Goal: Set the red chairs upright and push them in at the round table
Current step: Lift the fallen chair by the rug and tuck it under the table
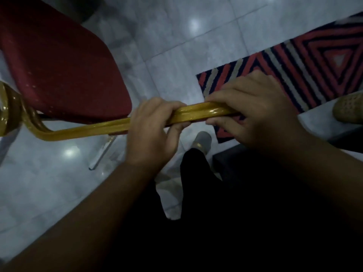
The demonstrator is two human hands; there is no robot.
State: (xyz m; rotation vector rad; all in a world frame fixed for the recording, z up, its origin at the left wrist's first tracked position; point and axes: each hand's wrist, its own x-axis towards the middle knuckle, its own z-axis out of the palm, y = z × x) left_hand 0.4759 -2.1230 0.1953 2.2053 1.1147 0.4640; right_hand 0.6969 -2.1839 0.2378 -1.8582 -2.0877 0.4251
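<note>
Gripping: left hand [155,124] and right hand [249,112] are both closing fully around the gold frame bar [196,112] of the red chair [64,67].
Chair: its red seat is lying left of the left hand.
Surroundings: a striped rug [294,61] is lying beyond the right hand on the pale tiled floor [186,46].
Writing: none is readable.

The single head camera is looking steeply down from close above the tiled floor [196,52], with the person's forearms entering from the frame's bottom.
</note>
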